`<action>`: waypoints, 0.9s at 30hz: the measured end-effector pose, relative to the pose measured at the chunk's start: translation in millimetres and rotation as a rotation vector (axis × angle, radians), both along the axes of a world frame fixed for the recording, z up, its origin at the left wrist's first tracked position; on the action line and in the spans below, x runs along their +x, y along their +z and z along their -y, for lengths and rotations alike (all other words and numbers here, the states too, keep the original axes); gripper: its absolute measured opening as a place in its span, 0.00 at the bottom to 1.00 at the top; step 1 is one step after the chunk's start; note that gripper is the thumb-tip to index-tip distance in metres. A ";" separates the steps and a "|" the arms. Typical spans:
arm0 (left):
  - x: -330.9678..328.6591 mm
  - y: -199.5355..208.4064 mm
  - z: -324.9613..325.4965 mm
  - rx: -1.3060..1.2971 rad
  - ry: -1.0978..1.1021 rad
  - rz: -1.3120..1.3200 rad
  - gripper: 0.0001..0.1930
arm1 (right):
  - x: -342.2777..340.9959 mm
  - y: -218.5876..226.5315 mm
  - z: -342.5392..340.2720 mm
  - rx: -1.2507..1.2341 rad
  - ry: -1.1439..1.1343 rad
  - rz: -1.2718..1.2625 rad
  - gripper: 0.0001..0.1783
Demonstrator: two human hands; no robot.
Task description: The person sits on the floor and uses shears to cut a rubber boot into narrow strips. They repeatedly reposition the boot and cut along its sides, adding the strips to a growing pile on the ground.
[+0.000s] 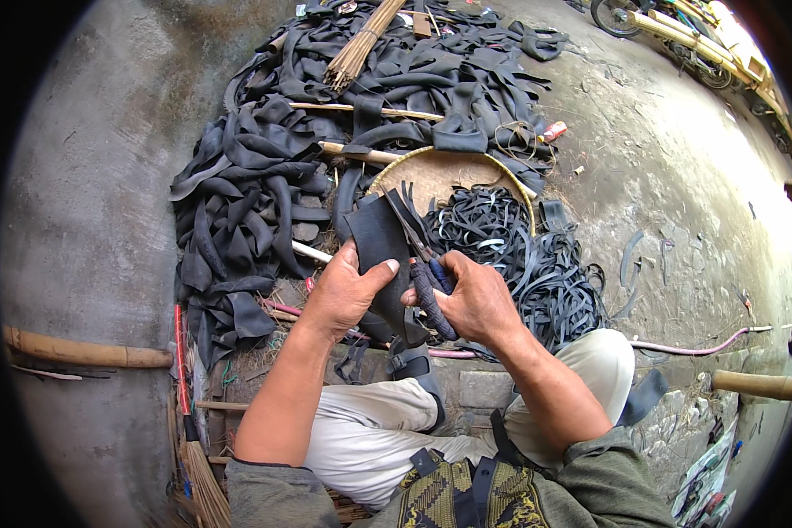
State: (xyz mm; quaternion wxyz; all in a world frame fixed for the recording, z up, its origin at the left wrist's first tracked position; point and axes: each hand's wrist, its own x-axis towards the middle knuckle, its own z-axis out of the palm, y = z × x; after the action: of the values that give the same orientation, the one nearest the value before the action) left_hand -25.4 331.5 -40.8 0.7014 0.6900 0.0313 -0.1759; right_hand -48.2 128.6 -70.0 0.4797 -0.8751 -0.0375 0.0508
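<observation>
My left hand (343, 293) grips a flat piece of black rubber inner tube (380, 242), thumb across its face. My right hand (473, 299) is closed on the cloth-wrapped handles of a pair of scissors (414, 238), whose blades are apart at the upper edge of the rubber piece. Both hands are over my knees, above a round woven tray (436, 176) that holds a heap of thin black rubber strips (502, 238).
A big pile of cut black inner tubes (273, 176) lies ahead on the left, with bamboo sticks (365, 110) and a bundle of thin sticks (361, 44) across it. A bamboo pole (79, 352) and a broom (198, 466) lie at left. A pink hose (695, 348) runs right over concrete.
</observation>
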 end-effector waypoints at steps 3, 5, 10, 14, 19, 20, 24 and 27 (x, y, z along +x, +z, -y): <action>-2.2 -3.4 1.7 0.015 -0.049 -0.015 0.20 | 3.8 -1.3 1.3 0.008 0.001 -0.007 0.38; -1.6 -5.7 1.5 0.008 -0.086 -0.040 0.20 | 6.1 -2.3 2.3 0.042 -0.023 -0.020 0.36; 4.4 -8.1 4.7 -0.032 0.078 0.027 0.18 | 16.3 -7.2 10.7 0.363 -0.065 0.018 0.34; 17.1 5.8 -0.1 -0.330 0.291 0.089 0.15 | 11.9 -11.9 10.4 0.395 0.156 0.107 0.30; 18.4 14.0 -6.3 -0.495 0.144 0.065 0.17 | 4.2 -4.7 -4.1 0.313 0.042 -0.093 0.24; 19.7 12.6 -9.3 -0.465 -0.008 -0.077 0.25 | 5.1 -1.5 -3.0 0.439 0.012 -0.090 0.24; 0.9 -25.0 -1.7 0.010 -0.407 0.000 0.28 | 10.9 11.5 19.4 0.722 -0.119 0.048 0.24; 2.8 -58.1 4.6 0.265 -0.694 -0.173 0.20 | 18.2 17.2 43.3 0.875 -0.262 0.053 0.23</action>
State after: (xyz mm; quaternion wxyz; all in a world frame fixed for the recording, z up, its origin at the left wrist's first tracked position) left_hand -22.5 326.9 -98.9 0.4995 0.7269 -0.1226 -0.4550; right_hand -30.0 85.3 -52.8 0.8055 -0.5886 0.0435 -0.0534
